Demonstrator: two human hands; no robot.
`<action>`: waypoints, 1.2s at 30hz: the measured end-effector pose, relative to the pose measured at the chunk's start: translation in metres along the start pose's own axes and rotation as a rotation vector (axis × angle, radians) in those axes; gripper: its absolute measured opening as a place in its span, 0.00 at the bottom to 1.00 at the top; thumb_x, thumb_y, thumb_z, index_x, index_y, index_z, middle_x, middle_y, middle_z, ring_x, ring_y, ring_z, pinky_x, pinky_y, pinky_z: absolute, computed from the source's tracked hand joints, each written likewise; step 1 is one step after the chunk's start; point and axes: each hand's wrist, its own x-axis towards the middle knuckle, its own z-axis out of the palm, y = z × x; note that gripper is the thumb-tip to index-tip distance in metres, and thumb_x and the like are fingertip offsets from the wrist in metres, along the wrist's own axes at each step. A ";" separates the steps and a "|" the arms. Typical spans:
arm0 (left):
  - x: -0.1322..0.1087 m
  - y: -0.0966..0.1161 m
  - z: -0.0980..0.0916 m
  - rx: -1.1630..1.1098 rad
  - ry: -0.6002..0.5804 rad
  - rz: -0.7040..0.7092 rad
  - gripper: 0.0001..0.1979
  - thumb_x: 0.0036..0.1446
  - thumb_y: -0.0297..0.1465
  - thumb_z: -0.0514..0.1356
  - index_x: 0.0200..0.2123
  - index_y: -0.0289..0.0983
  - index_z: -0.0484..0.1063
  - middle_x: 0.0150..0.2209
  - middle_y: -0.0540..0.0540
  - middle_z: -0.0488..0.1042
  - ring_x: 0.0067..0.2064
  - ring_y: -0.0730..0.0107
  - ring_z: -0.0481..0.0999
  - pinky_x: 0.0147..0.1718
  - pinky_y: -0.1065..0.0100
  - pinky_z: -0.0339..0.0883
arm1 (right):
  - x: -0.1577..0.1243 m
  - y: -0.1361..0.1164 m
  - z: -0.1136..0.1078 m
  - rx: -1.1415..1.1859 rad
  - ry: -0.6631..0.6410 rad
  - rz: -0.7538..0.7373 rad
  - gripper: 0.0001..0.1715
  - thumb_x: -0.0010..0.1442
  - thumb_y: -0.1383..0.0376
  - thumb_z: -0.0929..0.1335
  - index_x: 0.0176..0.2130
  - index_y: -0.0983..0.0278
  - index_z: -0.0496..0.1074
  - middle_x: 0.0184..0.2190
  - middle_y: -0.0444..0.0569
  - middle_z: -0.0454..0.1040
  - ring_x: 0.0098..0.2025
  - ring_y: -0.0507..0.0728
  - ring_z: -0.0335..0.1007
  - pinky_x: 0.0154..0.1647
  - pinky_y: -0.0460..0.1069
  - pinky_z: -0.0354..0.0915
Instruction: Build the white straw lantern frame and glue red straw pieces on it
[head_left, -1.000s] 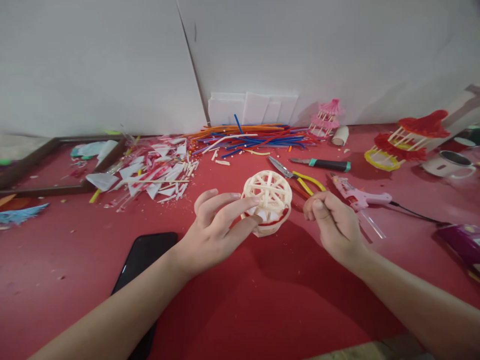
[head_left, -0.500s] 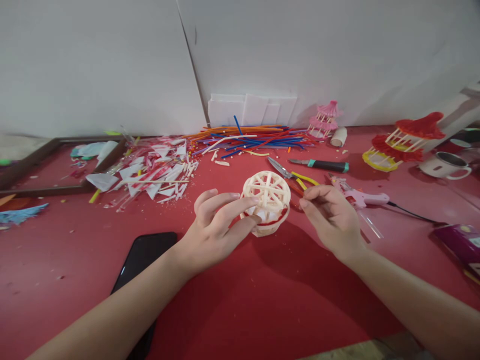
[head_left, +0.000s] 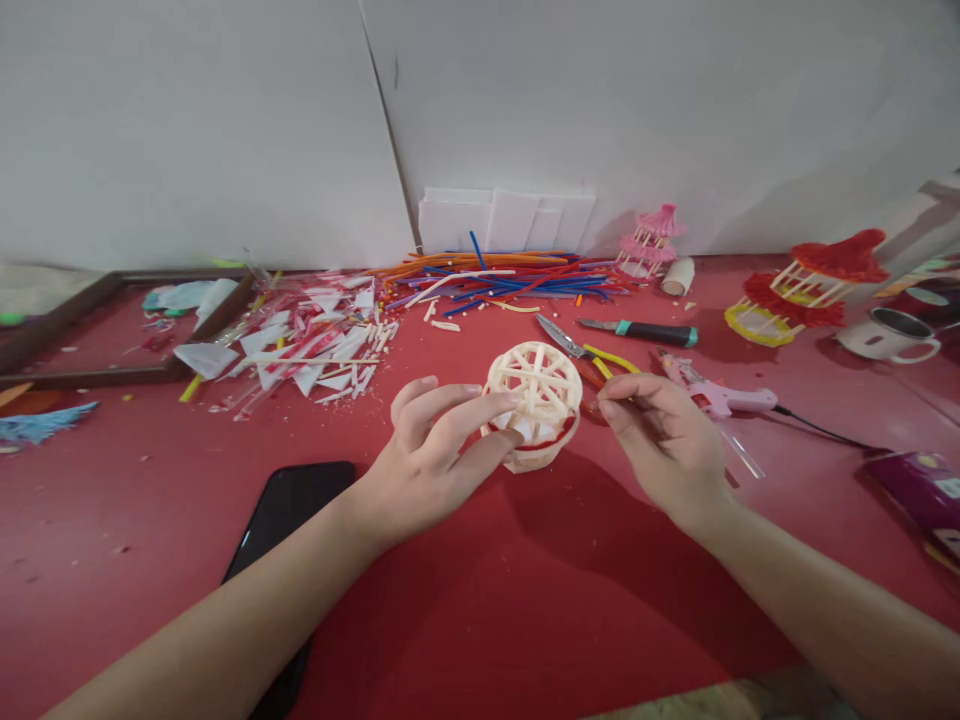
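Note:
My left hand [head_left: 431, 455] grips a cream lattice dome [head_left: 536, 385] made of straw pieces, with a red band round its lower part, holding it just above the red table [head_left: 525, 600]. Its fingers curl over the dome's left side. My right hand [head_left: 664, 440] is just to the right of the dome. Its thumb and forefinger are pinched together close to the red band, and what they hold is too small to make out.
Behind the dome lie yellow-handled scissors [head_left: 600, 358], a utility knife [head_left: 652, 331] and a pink glue gun [head_left: 712, 398]. Coloured straws [head_left: 502, 275] and cut scraps [head_left: 300, 345] spread at the back. A black phone [head_left: 289, 520] lies under my left forearm. A red pagoda model [head_left: 810, 285] and a mug [head_left: 889, 335] stand right.
My right hand has uncurled from a loose fist and reached left toward the dome with fingers pinched. My left hand and the dome have stayed put.

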 end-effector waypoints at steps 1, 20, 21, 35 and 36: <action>0.000 0.000 0.000 0.002 -0.004 -0.002 0.09 0.56 0.29 0.69 0.39 0.45 0.73 0.48 0.49 0.69 0.52 0.64 0.65 0.59 0.59 0.59 | 0.000 0.000 0.000 0.010 -0.002 -0.005 0.06 0.63 0.61 0.69 0.39 0.61 0.72 0.36 0.49 0.77 0.35 0.53 0.74 0.31 0.47 0.72; 0.002 0.000 -0.001 -0.012 -0.012 0.005 0.09 0.56 0.28 0.69 0.37 0.43 0.74 0.47 0.48 0.67 0.52 0.62 0.63 0.58 0.59 0.59 | 0.003 0.002 -0.004 -0.013 -0.001 0.040 0.07 0.62 0.60 0.70 0.36 0.62 0.71 0.29 0.44 0.72 0.27 0.49 0.67 0.25 0.46 0.63; 0.001 0.000 -0.001 -0.016 -0.010 0.008 0.08 0.56 0.28 0.69 0.37 0.42 0.74 0.47 0.47 0.67 0.53 0.62 0.63 0.58 0.58 0.59 | 0.003 0.002 -0.005 -0.019 -0.003 0.050 0.07 0.62 0.60 0.70 0.36 0.62 0.71 0.29 0.44 0.72 0.27 0.50 0.67 0.25 0.46 0.63; -0.002 0.002 0.001 -0.014 -0.017 0.002 0.07 0.56 0.28 0.68 0.37 0.43 0.73 0.47 0.47 0.68 0.52 0.61 0.63 0.58 0.57 0.58 | 0.004 0.007 -0.004 -0.041 0.004 0.094 0.10 0.61 0.58 0.70 0.39 0.61 0.74 0.33 0.47 0.77 0.31 0.53 0.74 0.30 0.48 0.70; -0.002 0.002 0.001 -0.014 -0.020 0.002 0.07 0.56 0.28 0.68 0.37 0.42 0.73 0.47 0.47 0.69 0.52 0.61 0.63 0.57 0.57 0.59 | 0.005 0.008 -0.005 -0.044 0.011 0.079 0.09 0.62 0.58 0.70 0.38 0.61 0.74 0.34 0.47 0.78 0.32 0.53 0.75 0.32 0.48 0.71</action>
